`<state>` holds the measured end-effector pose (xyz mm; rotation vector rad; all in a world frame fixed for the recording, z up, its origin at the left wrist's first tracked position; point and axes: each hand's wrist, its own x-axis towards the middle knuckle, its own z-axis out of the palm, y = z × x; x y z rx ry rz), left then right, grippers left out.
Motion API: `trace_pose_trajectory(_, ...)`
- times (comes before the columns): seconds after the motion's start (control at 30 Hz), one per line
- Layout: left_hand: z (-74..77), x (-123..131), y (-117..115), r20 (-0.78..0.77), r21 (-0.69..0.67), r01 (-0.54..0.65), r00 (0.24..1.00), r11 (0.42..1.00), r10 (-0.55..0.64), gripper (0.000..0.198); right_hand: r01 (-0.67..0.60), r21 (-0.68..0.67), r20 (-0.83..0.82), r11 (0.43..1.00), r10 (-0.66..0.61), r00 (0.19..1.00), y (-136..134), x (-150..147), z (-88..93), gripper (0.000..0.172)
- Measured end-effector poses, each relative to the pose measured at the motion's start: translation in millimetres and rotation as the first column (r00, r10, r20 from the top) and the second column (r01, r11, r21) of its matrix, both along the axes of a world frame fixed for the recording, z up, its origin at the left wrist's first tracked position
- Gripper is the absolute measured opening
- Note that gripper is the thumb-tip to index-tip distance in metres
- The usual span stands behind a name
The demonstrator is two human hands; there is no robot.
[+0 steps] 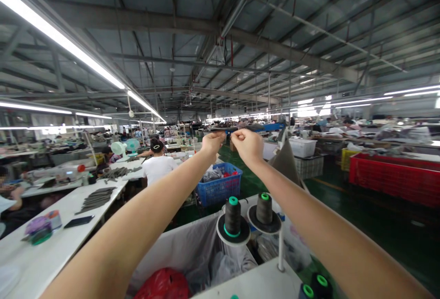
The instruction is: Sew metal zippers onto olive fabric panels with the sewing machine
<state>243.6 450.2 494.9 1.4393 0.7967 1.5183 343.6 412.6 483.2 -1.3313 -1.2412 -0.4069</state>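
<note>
Both arms reach forward at about head height. My left hand (213, 143) has its fingers pinched together beside the blue bar (271, 127). Just to its right, my right hand (246, 144) is closed, thumb against the curled fingers. A small gap separates the two hands; whatever they pinch is too small to make out. Below them, a dark thread cone (233, 218) with a green top stands on a round holder. Another dark cone (264, 209) stands on a second holder to its right.
A white table (37, 257) at the left bears dark fabric strips (96, 199) and a phone (79, 221). A person in white (158, 166) sits ahead. Beyond the cones is a blue crate (220, 186); a red bin (395, 179) stands right.
</note>
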Motion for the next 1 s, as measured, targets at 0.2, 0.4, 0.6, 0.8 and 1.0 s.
trace_pose_trajectory(0.2,0.8,-1.7,2.3,-0.036,-0.032,0.053,0.998,0.998,-0.054,0.023,0.039,-0.015,0.016,0.999,-0.038,0.999,-0.6,0.5,0.9,0.015)
trace_pose_trajectory(0.4,1.6,-1.9,2.6,-0.081,-0.035,0.089,0.993,0.995,-0.091,0.022,0.071,-0.013,0.022,0.997,-0.071,0.997,-0.8,-2.3,2.4,0.015)
trace_pose_trajectory(0.6,1.5,-1.2,7.3,-0.106,-0.035,0.121,0.987,0.992,-0.124,0.022,0.075,0.018,0.029,0.997,-0.076,0.997,2.7,-2.5,-0.2,0.018)
trace_pose_trajectory(0.8,2.1,-1.1,15.7,-0.13,-0.021,0.144,0.981,0.989,-0.146,0.021,0.081,0.038,0.029,0.996,-0.082,0.996,4.8,-1.7,-0.6,0.018)
trace_pose_trajectory(1.0,0.3,3.2,23.9,-0.132,0.0,0.105,0.986,0.994,-0.104,0.023,0.051,0.057,0.037,0.997,-0.053,0.998,6.7,-1.6,-2.2,0.017)
